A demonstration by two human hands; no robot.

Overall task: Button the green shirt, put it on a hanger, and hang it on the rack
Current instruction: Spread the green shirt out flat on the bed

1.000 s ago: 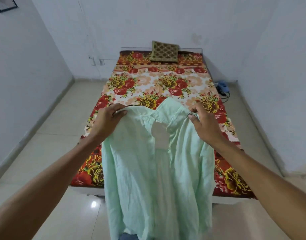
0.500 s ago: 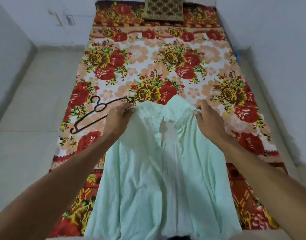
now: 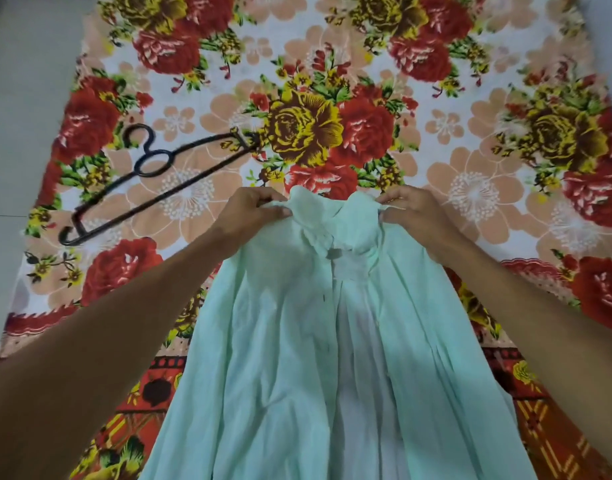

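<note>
A pale mint-green shirt (image 3: 290, 341) hangs in front of me over the bed, its front open and the white inside showing down the middle. My left hand (image 3: 252, 213) pinches the left shoulder next to the collar. At the right shoulder, my right hand (image 3: 412, 216) grips the cloth in the same way. A black hanger (image 3: 152, 188) lies flat on the bed to the left of my left hand, its hook pointing toward the left edge. No rack is in view.
The bed carries a floral sheet (image 3: 471, 140) in red, yellow and peach that fills most of the view. A strip of grey tiled floor (image 3: 17, 98) runs along the bed's left side.
The view has dropped and moved closer over the bed, so pillow and walls are out of sight. Both hands have carried the shirt forward and lower; the grips are unchanged.
</note>
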